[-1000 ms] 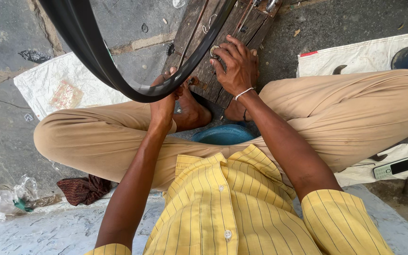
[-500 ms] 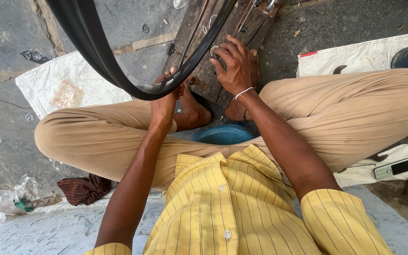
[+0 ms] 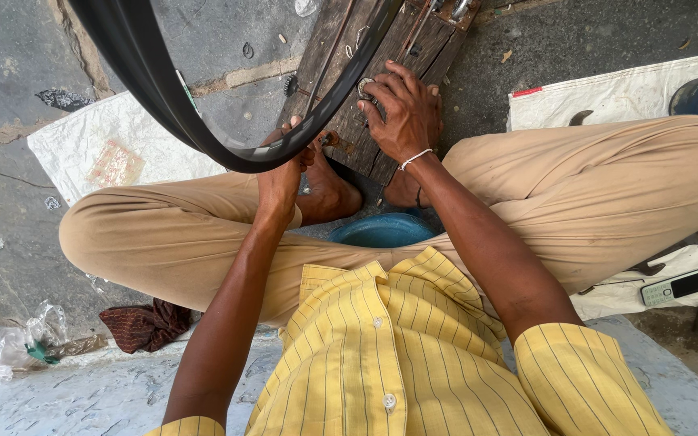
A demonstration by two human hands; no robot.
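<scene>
While the left hand [image 3: 278, 182] grips the tyre [image 3: 203, 121] at its lowest point, fingers curled round the rim edge, almost nothing has moved vs. the frames a sec ago: same grip, same spot just above the bare feet [image 3: 329, 194]. Only small change is at the right hand [image 3: 401, 109], which sits a touch differently on the wooden box [image 3: 397, 48]; fingers bent and pressed down, tips on a small metal ring-like part [image 3: 364, 85]. Can't tell whether it's pinched or just held flat under the fingertips.

Judgement: work is in a steady hold phase, w/ the left hand keeping the tyre still and the right busy w/ the small part; no big progress btwn frames.

Tyre orientation: it's a black hoop, only the lower arc in view. The arc comes in from top left, dips to the left hand, then climbs up-right across the box toward the top edge. Hoop stands roughly upright, its plane running left-to-right in front of the person, open side facing up. No single long axis as it's a ring, but the visible piece runs mostly left-right.

Around: blue bowl [image 3: 381, 230] btwn the legs, white sacks [image 3: 107, 145] on the ground both sides, phone [image 3: 674, 287] at right, dark red rag [image 3: 145, 323] at left.
</scene>
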